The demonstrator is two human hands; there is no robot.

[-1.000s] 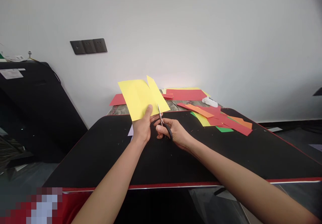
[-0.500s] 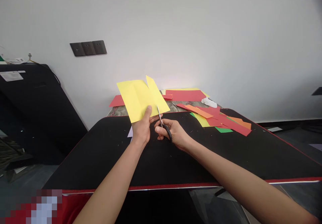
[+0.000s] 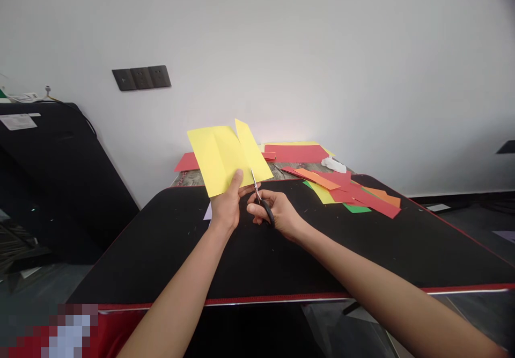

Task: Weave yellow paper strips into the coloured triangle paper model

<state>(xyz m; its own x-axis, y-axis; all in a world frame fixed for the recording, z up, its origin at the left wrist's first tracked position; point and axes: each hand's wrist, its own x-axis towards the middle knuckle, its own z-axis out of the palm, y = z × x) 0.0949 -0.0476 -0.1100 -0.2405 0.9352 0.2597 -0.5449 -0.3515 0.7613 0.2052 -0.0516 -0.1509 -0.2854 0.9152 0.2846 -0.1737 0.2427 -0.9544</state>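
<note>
A yellow sheet of paper (image 3: 213, 154) is held up over the far part of the desk mat. My left hand (image 3: 228, 202) grips its lower edge, thumb on the near face and fingers behind. A slit from the top edge parts a strip (image 3: 253, 151) on the right, joined to the sheet lower down. My right hand (image 3: 273, 210) holds scissors (image 3: 265, 210) with black handles. Their blades point up at the paper's lower edge, beside the left fingertips; whether they bite into the paper I cannot tell.
Red, orange, yellow and green paper pieces (image 3: 350, 189) overlap on the black mat (image 3: 161, 261) at the right. Red sheets (image 3: 293, 153) and a crumpled white item (image 3: 333, 165) lie at the back by the wall. A lilac paper (image 3: 208, 212) shows behind my left hand.
The two hands, scissors and sheet hold nearly the same place. The strip's top leans slightly farther right; the slit looks about the same length.
</note>
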